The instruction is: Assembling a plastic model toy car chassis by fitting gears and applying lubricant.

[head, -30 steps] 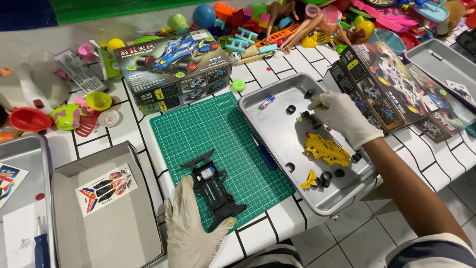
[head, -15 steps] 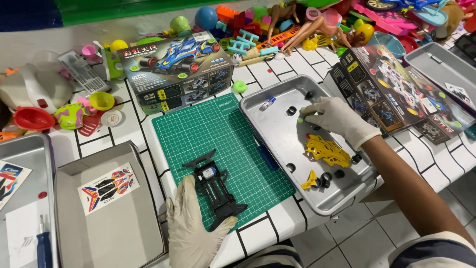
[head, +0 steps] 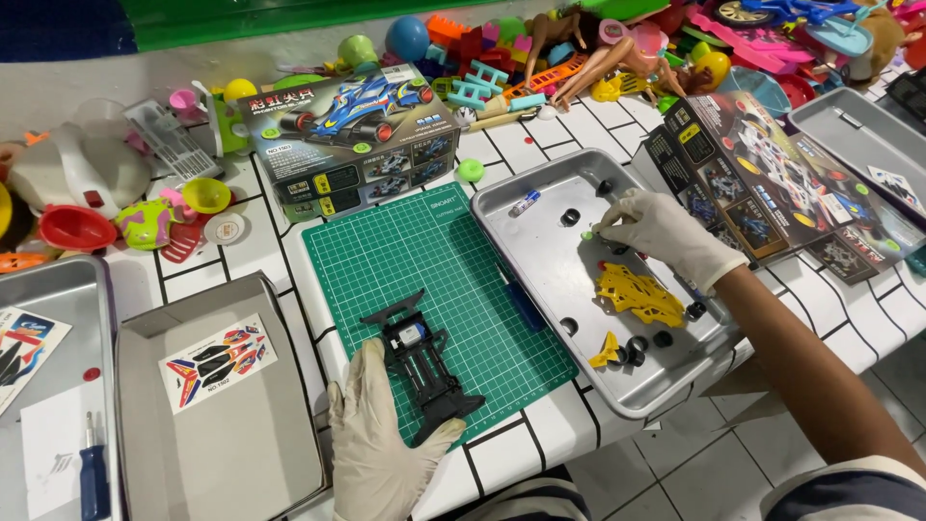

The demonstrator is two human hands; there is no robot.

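Observation:
My left hand [head: 371, 439], in a white glove, rests on the green cutting mat [head: 439, 289] and steadies a black toy car chassis [head: 422, 361] at its near end. My right hand [head: 666, 234], also gloved, reaches into the metal tray [head: 540, 251] and pinches a tiny green part [head: 586, 234] between its fingertips. In that tray lie a yellow plastic part frame [head: 640, 294], several small black wheels [head: 637, 349] and a small blue-tipped tube [head: 525, 203].
A toy car kit box [head: 352, 135] stands behind the mat, another printed box [head: 762, 183] to the right. A metal tray with a sticker sheet [head: 217, 359] sits at left, beside one holding a blue screwdriver [head: 94, 475]. Colourful toys crowd the back edge.
My right hand has drifted slightly left within the tray, with a small green part now at its fingertips. My left hand stays on the chassis.

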